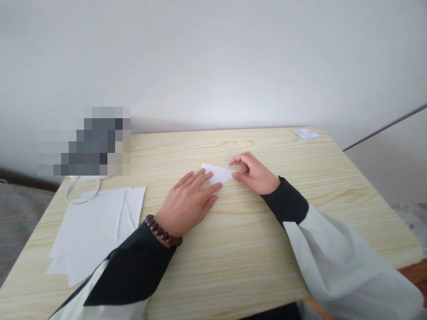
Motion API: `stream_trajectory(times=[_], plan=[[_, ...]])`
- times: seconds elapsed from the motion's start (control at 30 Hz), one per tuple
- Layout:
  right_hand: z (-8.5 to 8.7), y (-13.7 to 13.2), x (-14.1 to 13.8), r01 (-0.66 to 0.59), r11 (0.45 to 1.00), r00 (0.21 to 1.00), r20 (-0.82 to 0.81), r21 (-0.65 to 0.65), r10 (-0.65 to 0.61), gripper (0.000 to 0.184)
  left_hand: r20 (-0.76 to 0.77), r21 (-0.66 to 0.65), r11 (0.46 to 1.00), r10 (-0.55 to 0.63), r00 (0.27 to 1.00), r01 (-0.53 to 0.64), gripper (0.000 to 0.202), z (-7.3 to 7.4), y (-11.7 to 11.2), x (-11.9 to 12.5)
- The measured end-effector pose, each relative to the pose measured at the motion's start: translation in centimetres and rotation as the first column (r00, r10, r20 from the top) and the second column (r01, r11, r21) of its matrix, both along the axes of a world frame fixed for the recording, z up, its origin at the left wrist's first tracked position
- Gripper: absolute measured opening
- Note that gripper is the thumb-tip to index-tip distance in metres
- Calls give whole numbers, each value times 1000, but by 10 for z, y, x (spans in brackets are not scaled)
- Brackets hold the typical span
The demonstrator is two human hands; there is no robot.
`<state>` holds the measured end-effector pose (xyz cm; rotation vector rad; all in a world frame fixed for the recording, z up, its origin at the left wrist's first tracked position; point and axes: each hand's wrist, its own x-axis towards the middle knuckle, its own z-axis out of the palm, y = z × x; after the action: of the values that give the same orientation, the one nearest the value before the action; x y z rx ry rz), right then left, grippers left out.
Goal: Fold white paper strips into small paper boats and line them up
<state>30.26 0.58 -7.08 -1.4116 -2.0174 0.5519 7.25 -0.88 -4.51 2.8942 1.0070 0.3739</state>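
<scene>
So, my left hand [187,200], spread, touches a small, angular white paper [218,174] on the pale wood-grain tabletop [230,258]; my right hand [256,174], half-open, touches its right tip.

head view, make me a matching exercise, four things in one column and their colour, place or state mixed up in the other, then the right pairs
Things:
1. left hand
2. right hand
3. beaded bracelet
4. large white sheets

Colour, place or state:
A. lying at the left side of the table
B. at the right end of the small white paper, half curled
C. dark brown
D. palm down, spread out

Pairs: 1-D, 2-B, 3-C, 4-A
</scene>
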Motion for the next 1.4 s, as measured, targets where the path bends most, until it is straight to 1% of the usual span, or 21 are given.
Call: stream_trajectory(times=[0.1,0.23,0.33,0.5,0.67,0.73,0.8,0.83,0.9,1.0,1.07,1.13,1.2,1.27,1.33,1.4], plan=[[-1,-2,-3,12,1000,1000,16,23,-12,27,6,11,1000,11,1000,-11,30,0,-1,1],[-2,-6,-12,71,996,995,68,59,-75,35,-10,24,999,27,1000,-26,31,2,-2,4],[1,-6,-12,60,998,997,52,12,-61,34,-12,28,999,26,1000,-26,30,3,-2,4],[5,-1,-4,22,997,1000,-20,-76,-24,34,-5,22,1000,19,1000,-18,28,1,0,0],[2,1,2,6,993,993,-112,-116,-19,38,13,2,1000,17,1000,-17,29,-1,1,-2],[0,0,0,25,995,992,-122,-91,-37,36,21,-16,1000,21,1000,-20,30,-2,1,-1],[-2,-3,-4,63,998,994,-91,-28,-65,29,46,-45,999,16,999,-14,31,-3,2,0],[-3,-4,-7,79,997,995,-55,14,-78,27,69,-64,998,14,998,-9,31,-4,3,0],[-4,-8,-12,78,993,996,45,87,-82,31,144,-114,993,25,989,-9,30,-6,7,1],[-5,-11,-18,71,989,987,132,128,-88,32,295,-193,980,97,950,-40,27,-13,14,1],[-5,-11,-18,58,989,987,139,135,-77,29,338,-194,973,187,922,-126,26,-17,18,0],[-6,-10,-17,39,989,988,141,144,-60,28,291,-146,962,263,920,-229,30,-20,20,-1],[-7,-10,-16,22,987,989,138,160,-44,26,220,-99,958,286,933,-270,34,-21,20,-1],[-7,-9,-16,-2,983,992,124,182,-21,25,185,-88,963,266,946,-254,35,-21,20,-1],[-7,-10,-18,-18,979,994,114,203,-5,23,192,-100,967,250,949,-234,33,-21,20,0],[-6,-12,-20,-2,975,992,122,224,-26,21,211,-113,965,254,944,-235,32,-20,20,1]])
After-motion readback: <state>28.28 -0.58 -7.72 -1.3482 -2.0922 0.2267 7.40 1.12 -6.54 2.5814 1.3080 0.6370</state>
